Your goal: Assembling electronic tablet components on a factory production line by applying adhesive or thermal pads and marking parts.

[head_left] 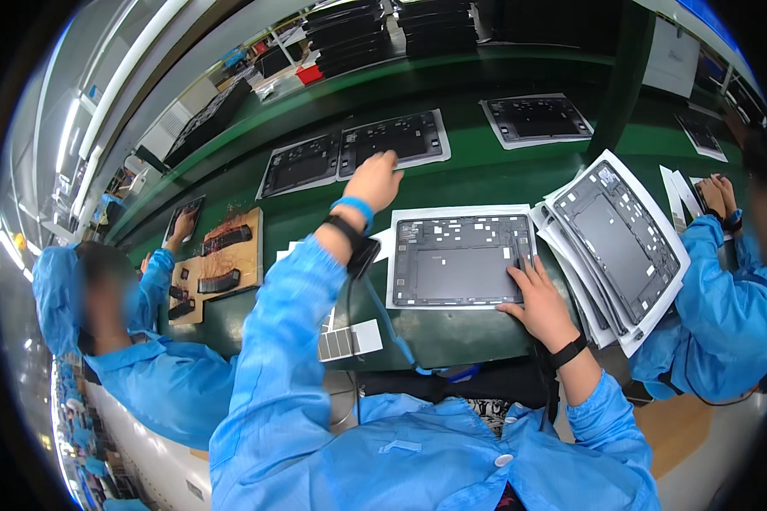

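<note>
The person's right hand (544, 302) lies at the right end of a dark tablet housing (460, 264), fingers spread apart, their tips on its surface and the thumb by its lower corner. The left hand (375, 180) is raised farther out, fingers bent and drawn together; whether anything is pinched between them cannot be told. It overlaps the near edge of a second tablet housing (405, 136), and contact there is unclear.

The first housing lies flat on a white sheet (464, 212) on the green worktable (460, 334), directly before the person, its inner side with small white patches facing up. Just right of it, a fanned stack of housings (618, 243) leans at an angle, interleaved with white sheets. To its lower left lies a card of grey rectangles (341, 342), with a blue cord (392, 319) nearby.

Across the table, a third housing (302, 166) lies beside the second, and a fourth (537, 117) sits farther right. At left is a tan board (247, 255) bearing dark curved parts and thin wires. Blue-sleeved co-workers sit on either side.
</note>
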Action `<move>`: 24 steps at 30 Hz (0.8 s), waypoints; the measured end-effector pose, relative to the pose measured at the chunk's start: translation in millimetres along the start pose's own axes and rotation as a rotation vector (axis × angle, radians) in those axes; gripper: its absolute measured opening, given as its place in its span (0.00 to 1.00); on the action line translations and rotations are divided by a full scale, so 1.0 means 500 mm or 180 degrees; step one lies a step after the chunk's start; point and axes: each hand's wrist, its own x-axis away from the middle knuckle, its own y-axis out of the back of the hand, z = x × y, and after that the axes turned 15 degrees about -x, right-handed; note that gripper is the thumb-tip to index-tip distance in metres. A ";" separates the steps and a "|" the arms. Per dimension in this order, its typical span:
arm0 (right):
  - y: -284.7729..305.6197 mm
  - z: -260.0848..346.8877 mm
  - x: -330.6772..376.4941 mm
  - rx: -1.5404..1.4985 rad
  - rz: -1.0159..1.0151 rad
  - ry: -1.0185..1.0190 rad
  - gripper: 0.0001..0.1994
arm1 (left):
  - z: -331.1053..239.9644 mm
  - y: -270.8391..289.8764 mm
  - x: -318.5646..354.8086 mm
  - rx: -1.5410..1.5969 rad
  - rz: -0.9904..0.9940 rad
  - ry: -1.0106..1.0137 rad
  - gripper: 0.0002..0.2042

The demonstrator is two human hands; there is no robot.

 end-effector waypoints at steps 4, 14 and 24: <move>-0.007 0.009 -0.024 0.0097 0.0041 -0.0159 0.36 | 0.041 -0.132 -0.121 -0.0644 0.0063 -0.0115 0.21; -0.025 -0.003 -0.160 0.0143 0.0060 -0.0134 0.37 | 0.104 -0.163 -0.207 -0.1917 0.0977 -0.1355 0.18; -0.033 -0.014 -0.178 0.0211 -0.0036 0.0007 0.36 | 0.111 -0.160 -0.219 -0.2336 0.1115 -0.1634 0.18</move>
